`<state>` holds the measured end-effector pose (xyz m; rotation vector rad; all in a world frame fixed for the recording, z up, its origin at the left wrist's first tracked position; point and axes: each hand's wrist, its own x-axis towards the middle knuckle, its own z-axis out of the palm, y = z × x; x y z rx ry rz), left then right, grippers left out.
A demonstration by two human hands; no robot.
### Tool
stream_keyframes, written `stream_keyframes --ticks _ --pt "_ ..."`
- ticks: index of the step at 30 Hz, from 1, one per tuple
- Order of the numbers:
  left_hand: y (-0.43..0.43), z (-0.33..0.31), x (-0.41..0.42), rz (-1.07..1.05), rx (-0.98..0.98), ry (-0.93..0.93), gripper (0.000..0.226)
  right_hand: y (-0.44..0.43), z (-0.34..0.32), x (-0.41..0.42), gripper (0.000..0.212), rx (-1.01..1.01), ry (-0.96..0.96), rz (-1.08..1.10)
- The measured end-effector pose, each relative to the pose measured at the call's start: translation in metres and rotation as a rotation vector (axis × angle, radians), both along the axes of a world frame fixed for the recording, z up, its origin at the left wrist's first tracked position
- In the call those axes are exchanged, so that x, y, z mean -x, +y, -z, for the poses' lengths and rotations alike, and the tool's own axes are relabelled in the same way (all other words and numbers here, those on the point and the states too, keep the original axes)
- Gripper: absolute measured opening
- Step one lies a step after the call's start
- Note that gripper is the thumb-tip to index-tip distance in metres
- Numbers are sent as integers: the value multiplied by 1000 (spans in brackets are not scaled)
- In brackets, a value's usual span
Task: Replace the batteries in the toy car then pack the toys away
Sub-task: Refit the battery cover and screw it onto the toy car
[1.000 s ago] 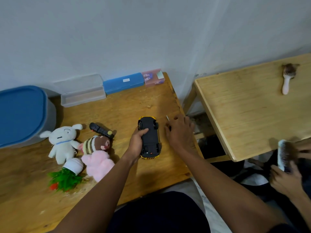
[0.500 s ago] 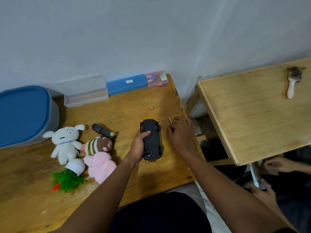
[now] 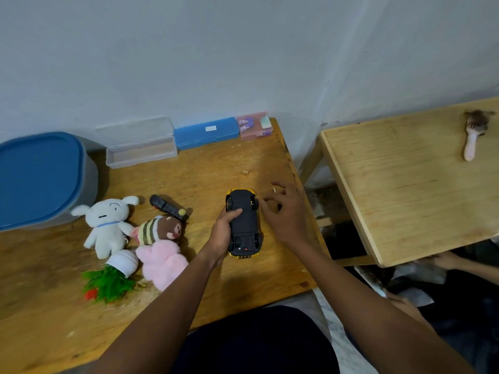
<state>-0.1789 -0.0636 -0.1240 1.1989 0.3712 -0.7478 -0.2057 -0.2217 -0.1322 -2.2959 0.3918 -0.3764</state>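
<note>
The toy car [image 3: 244, 225] lies upside down on the wooden table [image 3: 189, 179], black underside up, yellow body showing at both ends. My left hand [image 3: 225, 233] grips its left side, thumb pressed on the underside. My right hand [image 3: 286, 214] hovers just right of the car, fingers curled round a thin tool [image 3: 274, 190] with a pale tip and a dark handle. To the left lie a white plush dog [image 3: 108, 225], a striped brown-and-pink plush [image 3: 159, 241], a fake plant in a white pot [image 3: 113, 276] and a black remote [image 3: 166, 207].
A grey bin with a blue lid [image 3: 40, 179] stands at the left. Against the wall are a clear box [image 3: 140, 147], a blue case [image 3: 206, 133] and a pink box [image 3: 253, 124]. A second table [image 3: 405, 190] holds a hairbrush [image 3: 472, 136]. Another person's hand [image 3: 445, 260] shows below it.
My right hand has risen off the table beside the car, lifting the thin tool with it. My left hand stays on the car. The other person's hands dropped lower.
</note>
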Motion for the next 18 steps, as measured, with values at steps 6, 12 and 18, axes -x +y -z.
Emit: stream_keyframes --ticks 6,12,18 --pt "1 3 1 0 -17 -48 33 17 -1 9 13 92 -26 -198" --pt "1 3 2 -10 -4 -56 33 16 -4 5 9 193 -20 -241" --pt "1 4 3 -19 6 -51 36 15 -2 6 11 253 -31 -251"
